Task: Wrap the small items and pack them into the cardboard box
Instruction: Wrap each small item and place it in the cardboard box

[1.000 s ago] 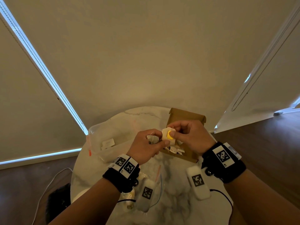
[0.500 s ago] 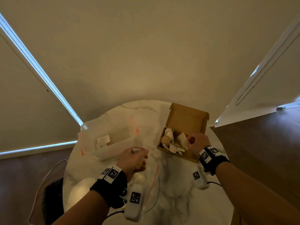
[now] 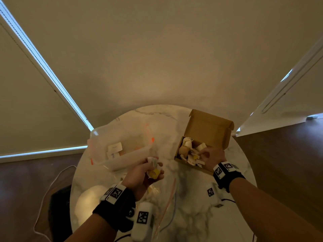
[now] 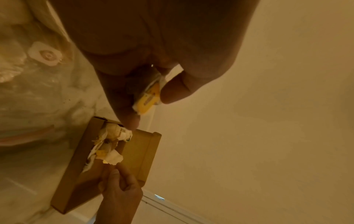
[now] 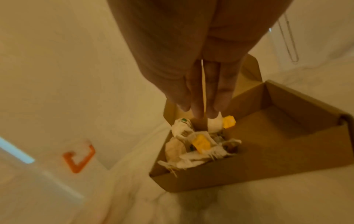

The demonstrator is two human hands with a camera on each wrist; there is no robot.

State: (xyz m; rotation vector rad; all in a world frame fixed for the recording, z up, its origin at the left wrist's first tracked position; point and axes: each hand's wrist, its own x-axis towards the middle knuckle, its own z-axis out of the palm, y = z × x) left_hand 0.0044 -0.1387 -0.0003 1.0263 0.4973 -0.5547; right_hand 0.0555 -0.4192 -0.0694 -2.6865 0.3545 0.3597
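My left hand (image 3: 154, 169) hovers over the marble table (image 3: 188, 206) and pinches a small yellow item (image 3: 154, 172) with white wrapping paper (image 3: 151, 160) between thumb and fingers; the left wrist view shows the yellow item (image 4: 147, 99) half covered by them. The open cardboard box (image 3: 208, 127) stands at the right and holds several paper-wrapped items (image 3: 187, 151). My right hand (image 3: 203, 154) reaches into the box with straight fingers (image 5: 197, 97). Their tips touch a white wrapped item (image 5: 214, 123) beside loose yellow pieces (image 5: 201, 142).
A clear plastic container (image 3: 122, 147) with orange latches (image 5: 78, 159) sits left of the box. A crumpled plastic bag (image 3: 153, 192) lies under my left wrist. A white round object (image 3: 89, 201) is at the table's near left. A cable (image 3: 47, 193) runs over the floor.
Both hands held one wrapped yellow item above the box. The right hand then carried it down into the box. The left hand dropped towards the table and now holds another yellow item with paper.
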